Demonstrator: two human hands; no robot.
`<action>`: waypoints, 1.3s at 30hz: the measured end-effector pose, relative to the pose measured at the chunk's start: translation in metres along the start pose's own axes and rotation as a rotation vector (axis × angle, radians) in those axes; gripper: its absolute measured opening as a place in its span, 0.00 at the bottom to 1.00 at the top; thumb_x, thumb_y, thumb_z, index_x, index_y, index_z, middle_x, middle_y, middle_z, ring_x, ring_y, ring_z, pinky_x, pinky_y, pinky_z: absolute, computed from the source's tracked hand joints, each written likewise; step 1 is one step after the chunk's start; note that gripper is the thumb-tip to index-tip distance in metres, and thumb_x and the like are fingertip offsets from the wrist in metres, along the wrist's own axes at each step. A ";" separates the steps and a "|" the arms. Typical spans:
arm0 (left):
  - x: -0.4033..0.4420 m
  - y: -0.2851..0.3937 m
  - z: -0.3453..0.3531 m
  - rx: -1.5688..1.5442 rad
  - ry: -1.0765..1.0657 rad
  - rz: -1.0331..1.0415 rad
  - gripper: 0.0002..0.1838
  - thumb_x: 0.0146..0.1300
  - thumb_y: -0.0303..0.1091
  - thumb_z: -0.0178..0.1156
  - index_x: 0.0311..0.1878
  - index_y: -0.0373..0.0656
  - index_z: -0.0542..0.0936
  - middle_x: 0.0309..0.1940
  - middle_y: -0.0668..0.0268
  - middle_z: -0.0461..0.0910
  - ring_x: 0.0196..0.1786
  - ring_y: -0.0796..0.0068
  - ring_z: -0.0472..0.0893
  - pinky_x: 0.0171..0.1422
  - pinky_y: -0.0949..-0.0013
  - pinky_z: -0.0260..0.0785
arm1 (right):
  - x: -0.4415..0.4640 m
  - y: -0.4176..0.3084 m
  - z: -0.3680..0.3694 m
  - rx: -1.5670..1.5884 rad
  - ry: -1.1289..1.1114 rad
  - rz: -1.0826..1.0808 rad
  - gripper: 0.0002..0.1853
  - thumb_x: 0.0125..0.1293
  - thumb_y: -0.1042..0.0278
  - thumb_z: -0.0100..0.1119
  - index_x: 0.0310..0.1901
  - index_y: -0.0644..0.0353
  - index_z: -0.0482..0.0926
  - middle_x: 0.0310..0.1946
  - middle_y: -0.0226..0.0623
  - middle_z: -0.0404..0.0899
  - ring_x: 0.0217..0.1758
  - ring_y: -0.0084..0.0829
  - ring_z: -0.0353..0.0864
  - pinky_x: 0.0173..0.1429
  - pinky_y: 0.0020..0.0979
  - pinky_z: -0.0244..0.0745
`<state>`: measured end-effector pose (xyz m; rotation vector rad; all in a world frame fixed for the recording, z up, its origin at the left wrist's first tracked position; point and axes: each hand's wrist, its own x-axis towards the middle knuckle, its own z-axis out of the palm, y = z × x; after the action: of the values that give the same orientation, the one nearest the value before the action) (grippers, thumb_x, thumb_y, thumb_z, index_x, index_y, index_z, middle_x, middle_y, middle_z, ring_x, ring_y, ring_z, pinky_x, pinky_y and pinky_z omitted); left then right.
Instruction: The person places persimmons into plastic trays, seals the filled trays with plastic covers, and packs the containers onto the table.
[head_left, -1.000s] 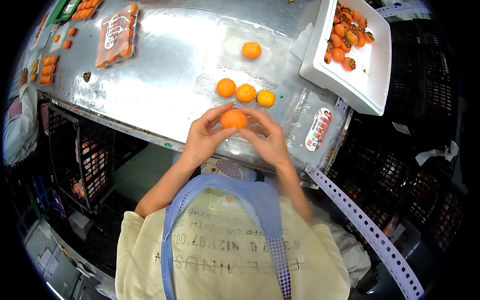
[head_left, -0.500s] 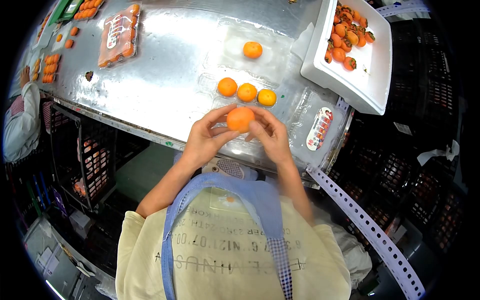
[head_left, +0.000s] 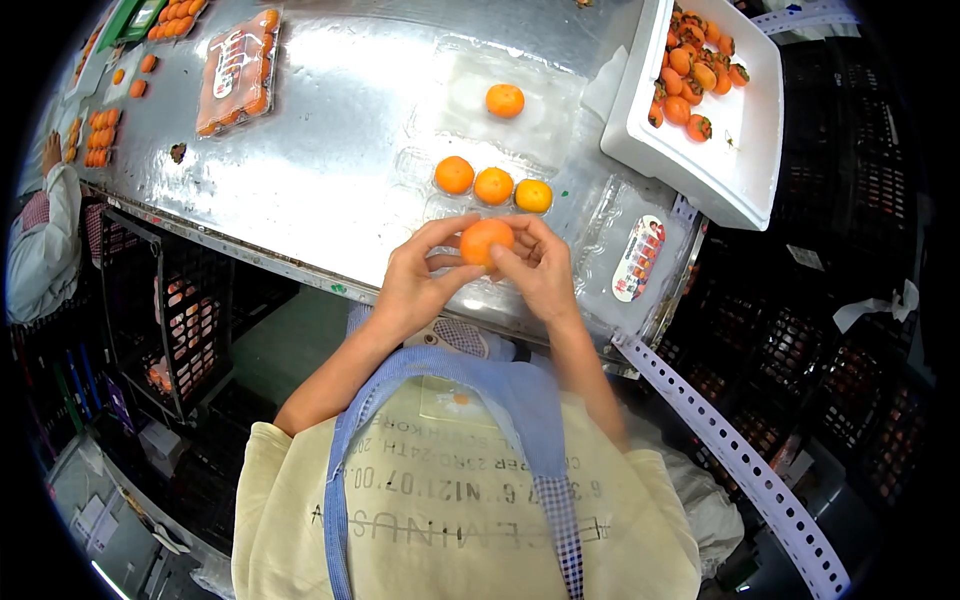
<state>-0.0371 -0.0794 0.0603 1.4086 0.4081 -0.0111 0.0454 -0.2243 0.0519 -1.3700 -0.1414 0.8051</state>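
Note:
An orange persimmon [head_left: 487, 243] is held up between my two hands, just above the table's front edge. My left hand [head_left: 414, 274] supports its left side with thumb and fingertips. On the other side, the thumb of my right hand [head_left: 545, 278] presses against its face while the fingers curve behind it. Beyond my hands, a clear plastic tray [head_left: 412, 165] has three persimmons [head_left: 493, 185] in a row along it. One more persimmon [head_left: 505, 100] sits farther back in the clear lid part [head_left: 455, 85].
At right, a white foam box [head_left: 745, 165] contains several persimmons with leafy caps. Beside it lies a clear pack with an oval label [head_left: 638, 258]. A filled pack [head_left: 238, 75] stands at the back left. Dark crates [head_left: 190, 330] and another person's sleeve [head_left: 50, 235] are at left.
The persimmon in my hands has shifted slightly to the right and down, and appears turned a little. My right thumb now lies farther across it. The fruit on the table stayed put.

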 end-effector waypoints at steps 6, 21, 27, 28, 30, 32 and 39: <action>0.006 0.002 -0.004 -0.154 -0.014 -0.057 0.25 0.55 0.20 0.62 0.58 0.32 0.71 0.50 0.58 0.75 0.51 0.73 0.76 0.52 0.72 0.75 | 0.000 -0.002 -0.004 -0.035 -0.037 -0.042 0.26 0.57 0.74 0.63 0.57 0.66 0.68 0.43 0.42 0.78 0.38 0.25 0.81 0.37 0.22 0.77; 0.008 0.009 -0.006 -0.146 -0.036 -0.154 0.29 0.59 0.29 0.62 0.63 0.36 0.65 0.55 0.53 0.71 0.47 0.74 0.76 0.49 0.72 0.74 | 0.007 -0.005 -0.019 -0.046 0.036 -0.184 0.29 0.52 0.77 0.67 0.57 0.66 0.71 0.45 0.40 0.79 0.44 0.27 0.81 0.48 0.27 0.77; 0.008 -0.001 -0.014 -0.159 0.027 -0.069 0.28 0.60 0.29 0.60 0.64 0.39 0.64 0.55 0.54 0.69 0.42 0.77 0.77 0.44 0.73 0.75 | 0.077 -0.099 -0.109 0.316 0.531 -0.651 0.27 0.64 0.69 0.58 0.61 0.71 0.63 0.49 0.41 0.76 0.47 0.28 0.79 0.52 0.27 0.75; 0.007 -0.003 -0.018 -0.140 0.035 -0.054 0.27 0.60 0.28 0.60 0.63 0.38 0.65 0.54 0.55 0.69 0.42 0.77 0.77 0.44 0.73 0.75 | 0.077 -0.103 -0.109 0.253 0.529 -0.654 0.27 0.65 0.68 0.58 0.61 0.70 0.62 0.49 0.42 0.76 0.47 0.28 0.79 0.52 0.27 0.75; 0.003 -0.005 -0.028 -0.108 0.082 -0.022 0.22 0.60 0.28 0.60 0.58 0.37 0.70 0.50 0.58 0.72 0.42 0.77 0.77 0.43 0.74 0.74 | 0.082 -0.106 -0.105 0.131 0.517 -0.662 0.27 0.65 0.67 0.57 0.62 0.70 0.62 0.50 0.42 0.75 0.46 0.27 0.79 0.51 0.26 0.75; 0.000 -0.017 -0.043 -0.144 0.132 -0.046 0.20 0.60 0.28 0.60 0.56 0.37 0.72 0.48 0.59 0.73 0.41 0.77 0.77 0.43 0.74 0.74 | 0.073 -0.079 -0.085 0.032 0.445 -0.464 0.24 0.63 0.70 0.58 0.60 0.67 0.67 0.44 0.38 0.80 0.41 0.23 0.79 0.46 0.25 0.75; -0.026 -0.038 -0.072 -0.177 0.302 -0.112 0.14 0.61 0.30 0.59 0.49 0.37 0.76 0.40 0.64 0.78 0.38 0.79 0.77 0.40 0.77 0.71 | 0.043 -0.002 -0.031 -0.140 0.130 -0.119 0.15 0.64 0.71 0.56 0.51 0.65 0.75 0.34 0.35 0.80 0.33 0.20 0.77 0.39 0.22 0.74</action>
<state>-0.0901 -0.0230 0.0239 1.2129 0.7207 0.1445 0.0939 -0.2246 0.0315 -1.5274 -0.1784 0.6141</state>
